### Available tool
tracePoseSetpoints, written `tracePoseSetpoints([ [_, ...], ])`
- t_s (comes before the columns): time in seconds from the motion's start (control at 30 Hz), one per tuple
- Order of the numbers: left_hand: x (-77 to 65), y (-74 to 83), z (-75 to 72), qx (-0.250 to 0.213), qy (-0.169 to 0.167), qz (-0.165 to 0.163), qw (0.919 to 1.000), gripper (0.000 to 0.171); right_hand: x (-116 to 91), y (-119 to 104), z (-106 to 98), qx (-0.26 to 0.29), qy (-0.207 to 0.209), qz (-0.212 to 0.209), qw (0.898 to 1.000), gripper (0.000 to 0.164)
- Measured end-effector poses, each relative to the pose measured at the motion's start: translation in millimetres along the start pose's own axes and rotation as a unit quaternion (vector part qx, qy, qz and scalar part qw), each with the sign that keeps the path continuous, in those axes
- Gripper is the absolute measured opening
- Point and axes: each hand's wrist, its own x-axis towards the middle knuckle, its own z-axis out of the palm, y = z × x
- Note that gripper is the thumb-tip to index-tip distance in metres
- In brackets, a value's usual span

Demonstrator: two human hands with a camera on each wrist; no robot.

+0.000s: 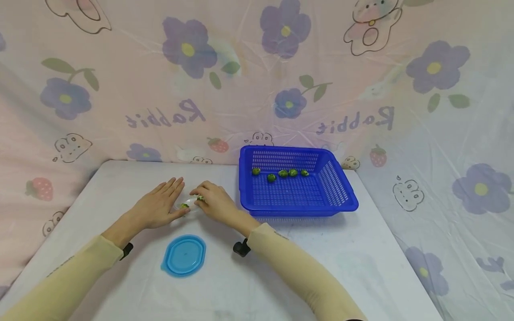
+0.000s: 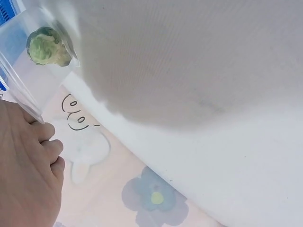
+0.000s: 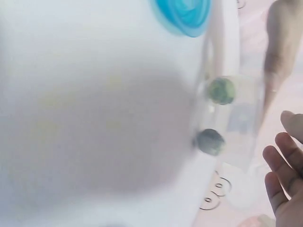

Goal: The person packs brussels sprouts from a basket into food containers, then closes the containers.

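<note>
A small clear plastic container stands on the white table, holding two Brussels sprouts, one of them a green sprout and the other a darker sprout. My left hand rests against the container's side, fingers straight and thumb spread along its near edge. In the left wrist view the container's wall touches that hand, and one sprout shows inside. Over the container's right side, my right hand has its fingertips close to a sprout. The right wrist view shows its fingers apart with nothing between them.
A blue lid lies on the table nearer to me. To the right stands a blue plastic basket with several Brussels sprouts in it. A printed cloth hangs behind the table.
</note>
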Motion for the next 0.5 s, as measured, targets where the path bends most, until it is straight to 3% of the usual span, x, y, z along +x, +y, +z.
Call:
tracePoseSetpoints([
  [0.27, 0.2, -0.4, -0.8, -0.002, 0.001, 0.000, 1.0000, 0.090, -10, 2, -36, 0.062, 0.060, -0.013, 0.996, 0.030],
  [0.5, 0.8, 1.4, -2.1, 0.000, 0.002, 0.001, 1.0000, 0.091, -19, 11, -74, 0.110, 0.118, -0.005, 0.987, 0.031],
])
